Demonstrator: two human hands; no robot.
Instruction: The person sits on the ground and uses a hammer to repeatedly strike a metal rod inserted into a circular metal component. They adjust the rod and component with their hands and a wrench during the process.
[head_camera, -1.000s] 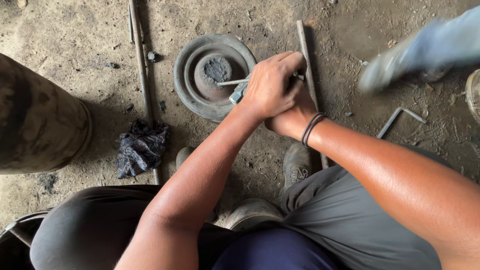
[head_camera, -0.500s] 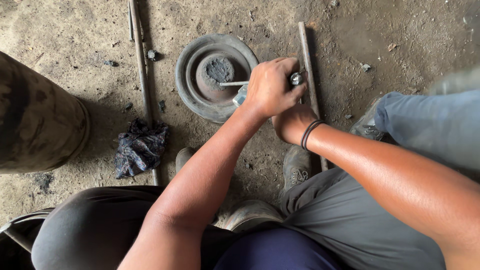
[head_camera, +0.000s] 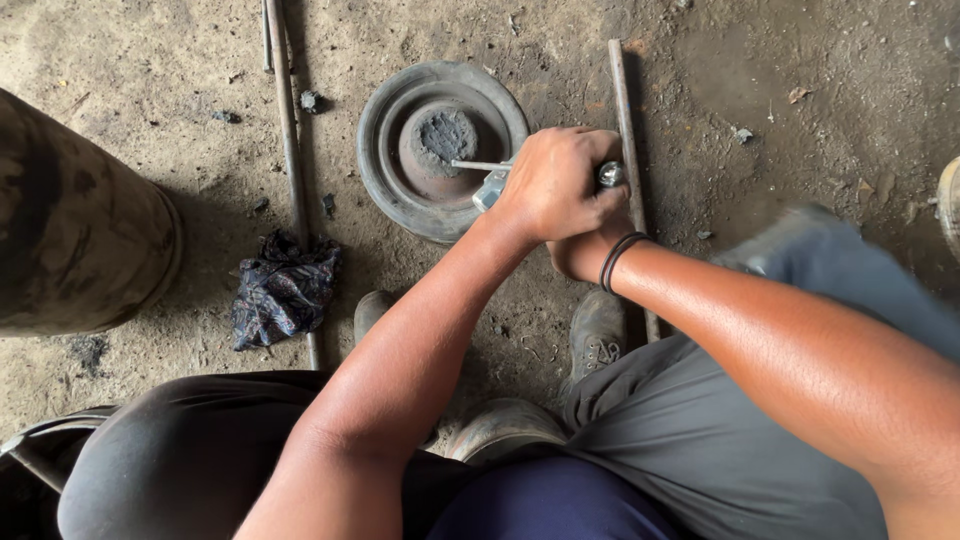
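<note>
My left hand (head_camera: 555, 185) is closed around a silvery metal tool (head_camera: 490, 188). A thin rod (head_camera: 475, 165) sticks out of the tool to the left, and a round shiny end (head_camera: 610, 173) shows to the right. The tool sits at the right rim of a round, dirty metal disc (head_camera: 385, 150) lying on the dirt floor. My right hand (head_camera: 580, 255), with a black band on its wrist, is tucked under my left hand. Its fingers are hidden, so I cannot see what they grip.
A long metal bar (head_camera: 625, 100) lies right of the disc and another bar (head_camera: 285, 120) lies left of it. A dark crumpled rag (head_camera: 280, 290) lies beside that bar. An olive drum (head_camera: 70, 230) fills the left edge. Another person's blurred blue-trousered leg (head_camera: 850, 265) is at the right. My boots (head_camera: 598, 330) are below the hands.
The other person's leg has swung from the upper right down towards my right arm. My hands have stayed on the tool at the disc.
</note>
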